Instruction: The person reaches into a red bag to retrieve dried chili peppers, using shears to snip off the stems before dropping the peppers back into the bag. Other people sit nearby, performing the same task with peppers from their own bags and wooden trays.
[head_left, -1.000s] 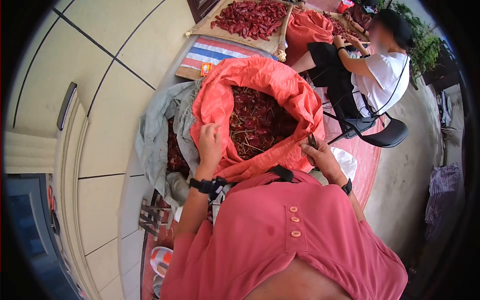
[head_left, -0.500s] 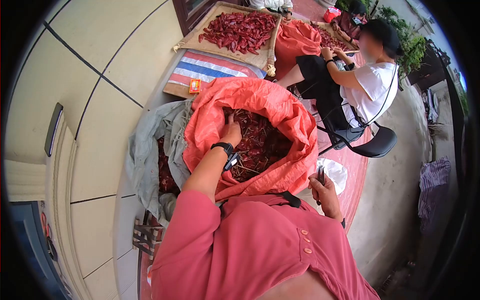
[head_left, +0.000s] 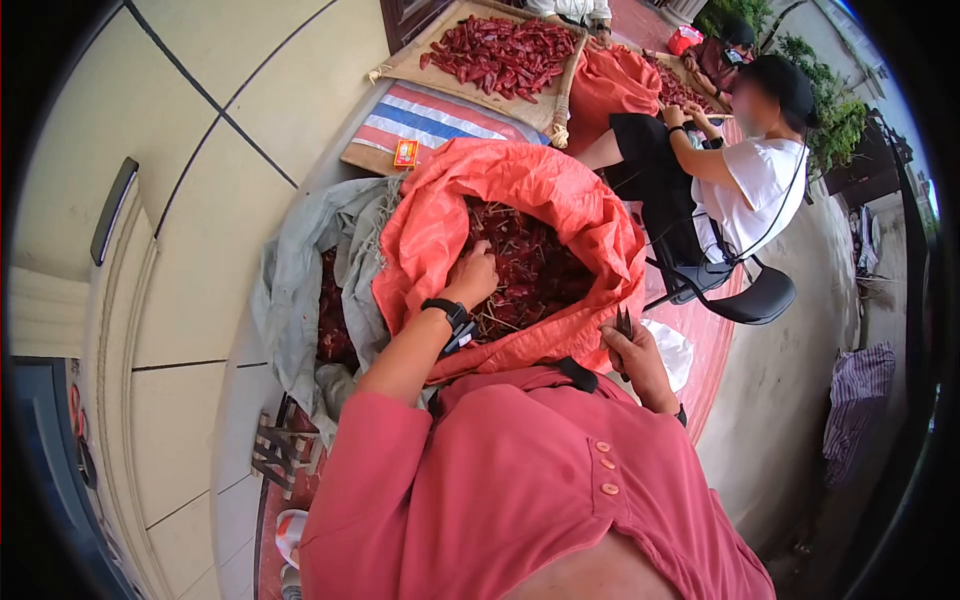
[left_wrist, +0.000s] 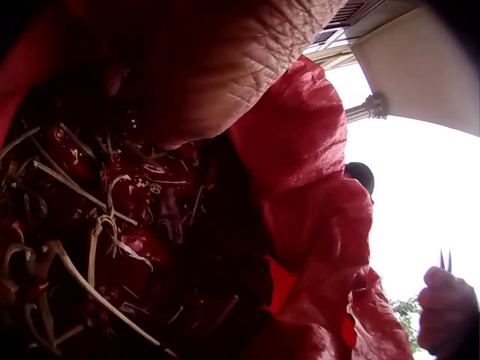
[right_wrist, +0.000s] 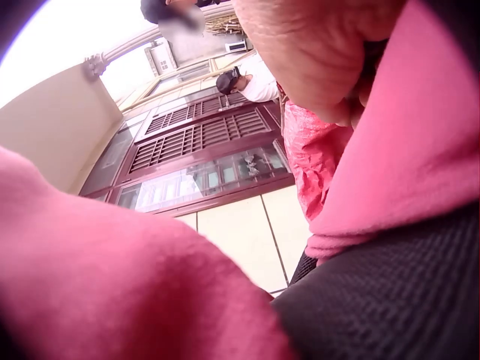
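Observation:
A coral-red woven sack stands open in front of me, its rim rolled outward. Dried red chilies with pale stems fill its inside. My left hand reaches over the sack's left side, low against the chilies. In the left wrist view its palm hangs over the stems; the fingers are in shadow, and I cannot tell whether they hold a chili. Outside the sack's right rim, my right hand grips small snips, their two pointed blades upward and slightly apart.
A grey sack with more chilies leans at the left. Behind are a striped sheet with a small red-yellow box and a tray of chilies. A person sits on a black chair at the right.
My left hand has come down into the red sack from its left rim, then drawn slightly back with its fingers less extended. The right hand still holds the snips near the right rim.

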